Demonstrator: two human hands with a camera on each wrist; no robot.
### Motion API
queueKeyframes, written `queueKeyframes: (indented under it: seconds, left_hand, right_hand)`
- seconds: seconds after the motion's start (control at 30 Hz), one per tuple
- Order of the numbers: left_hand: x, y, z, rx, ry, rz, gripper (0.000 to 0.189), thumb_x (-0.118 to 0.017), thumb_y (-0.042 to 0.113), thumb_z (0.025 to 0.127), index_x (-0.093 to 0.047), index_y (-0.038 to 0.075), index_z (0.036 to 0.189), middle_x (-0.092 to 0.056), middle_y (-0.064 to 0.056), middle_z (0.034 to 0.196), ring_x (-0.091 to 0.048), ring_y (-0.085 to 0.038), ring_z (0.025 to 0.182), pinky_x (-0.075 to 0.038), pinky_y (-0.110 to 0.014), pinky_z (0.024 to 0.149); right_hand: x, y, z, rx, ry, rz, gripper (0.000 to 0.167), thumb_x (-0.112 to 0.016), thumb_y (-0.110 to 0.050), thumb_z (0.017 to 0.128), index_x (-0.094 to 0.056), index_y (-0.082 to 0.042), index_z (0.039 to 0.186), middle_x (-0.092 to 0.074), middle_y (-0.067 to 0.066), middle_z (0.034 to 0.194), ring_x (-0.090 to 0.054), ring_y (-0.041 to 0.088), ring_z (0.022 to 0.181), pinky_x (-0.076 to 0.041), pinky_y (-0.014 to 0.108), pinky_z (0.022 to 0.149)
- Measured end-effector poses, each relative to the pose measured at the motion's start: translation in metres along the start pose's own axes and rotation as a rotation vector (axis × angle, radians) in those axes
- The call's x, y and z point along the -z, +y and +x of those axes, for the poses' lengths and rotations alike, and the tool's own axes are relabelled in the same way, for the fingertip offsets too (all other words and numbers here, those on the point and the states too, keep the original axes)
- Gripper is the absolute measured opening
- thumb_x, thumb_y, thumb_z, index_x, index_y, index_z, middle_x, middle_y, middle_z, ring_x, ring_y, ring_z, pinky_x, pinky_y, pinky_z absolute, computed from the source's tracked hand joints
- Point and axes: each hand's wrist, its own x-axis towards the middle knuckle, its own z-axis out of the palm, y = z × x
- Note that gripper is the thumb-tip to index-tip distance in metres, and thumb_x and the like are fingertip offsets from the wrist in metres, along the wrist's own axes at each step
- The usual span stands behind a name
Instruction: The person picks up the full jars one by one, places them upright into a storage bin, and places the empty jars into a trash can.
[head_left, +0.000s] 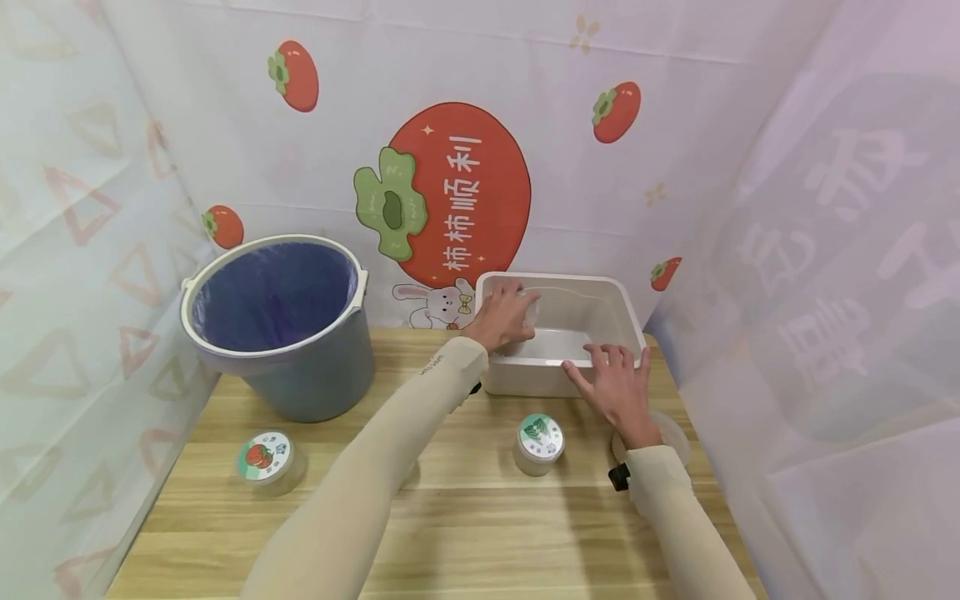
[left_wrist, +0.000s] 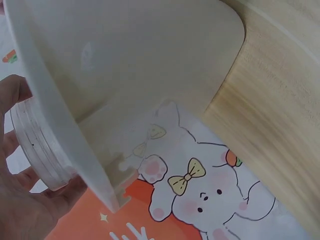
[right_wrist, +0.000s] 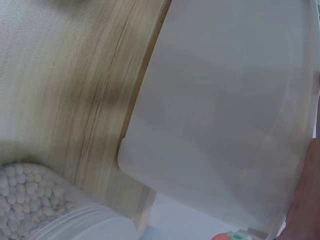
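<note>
My left hand (head_left: 504,318) reaches over the left end of a white plastic box (head_left: 558,383), its fingers around a clear round plastic jar (head_left: 531,308) just inside the wall. From the left wrist view, the ribbed side of that jar (left_wrist: 42,145) shows between thumb and fingers, close against the box's rim. Along the front rim lies my right hand (head_left: 618,387), fingers spread and bent over into the box, thumb at the outer side. The right wrist view catches only a strip of this hand at its right edge, beside the box wall (right_wrist: 215,110).
A blue-grey bucket (head_left: 318,379) with a dark blue inside stands left. A tomato-labelled jar (head_left: 270,462) and a green-labelled jar (head_left: 538,443) stand on the wooden table (head_left: 480,542). By my right wrist is a clear jar of pale round beads (right_wrist: 30,197). Printed cloth walls enclose the table.
</note>
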Motion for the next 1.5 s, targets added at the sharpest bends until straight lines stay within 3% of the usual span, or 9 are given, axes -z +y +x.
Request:
queueKeyframes:
  seconds: [0.37, 0.63, 1.03, 1.23, 1.5]
  left_hand:
    - [-0.017, -0.004, -0.003, 0.065, -0.106, -0.001, 0.070, -0.081, 0.041, 0.099, -0.052, 0.028, 0.161, -0.044, -0.010, 0.166, -0.049, -0.039, 0.150, -0.046, -0.056, 0.122]
    - [-0.016, -0.006, -0.003, 0.071, -0.124, -0.067, 0.071, -0.084, 0.040, 0.098, -0.054, 0.027, 0.160, -0.049, -0.010, 0.160, -0.054, -0.034, 0.140, -0.047, -0.055, 0.121]
    - [-0.028, -0.008, -0.004, 0.117, -0.154, -0.094, 0.074, -0.089, 0.032, 0.094, -0.055, 0.026, 0.159, -0.048, -0.009, 0.152, -0.053, -0.031, 0.133, -0.049, -0.051, 0.117]
    - [-0.028, -0.006, -0.005, 0.104, -0.161, -0.070, 0.075, -0.088, 0.035, 0.094, -0.053, 0.026, 0.161, -0.048, -0.009, 0.155, -0.053, -0.030, 0.137, -0.048, -0.051, 0.120]
    - [-0.018, 0.004, -0.002, 0.030, -0.109, -0.006, 0.071, -0.082, 0.047, 0.098, -0.055, 0.025, 0.160, -0.048, -0.010, 0.165, -0.047, -0.033, 0.152, -0.044, -0.054, 0.125]
  right_hand:
    - [-0.007, -0.005, -0.005, -0.004, -0.005, 0.003, 0.076, -0.051, -0.071, 0.104, -0.061, -0.011, 0.148, -0.060, 0.026, 0.149, -0.047, 0.052, 0.147, -0.006, 0.081, 0.128]
    - [-0.006, -0.006, -0.002, -0.003, 0.027, 0.006, 0.075, -0.053, -0.070, 0.103, -0.062, -0.011, 0.148, -0.061, 0.025, 0.148, -0.048, 0.051, 0.146, -0.005, 0.080, 0.128]
    - [-0.008, -0.008, -0.001, -0.010, -0.009, 0.009, 0.076, -0.052, -0.072, 0.103, -0.061, -0.012, 0.149, -0.059, 0.026, 0.150, -0.046, 0.050, 0.148, -0.003, 0.080, 0.128]
    - [-0.008, -0.007, -0.001, -0.016, -0.021, 0.004, 0.077, -0.051, -0.072, 0.104, -0.060, -0.012, 0.151, -0.058, 0.026, 0.152, -0.045, 0.051, 0.149, -0.003, 0.079, 0.129]
    - [-0.002, -0.003, 0.001, -0.022, -0.021, -0.006, 0.078, -0.051, -0.072, 0.104, -0.059, -0.011, 0.151, -0.058, 0.026, 0.152, -0.045, 0.051, 0.149, -0.002, 0.079, 0.129]
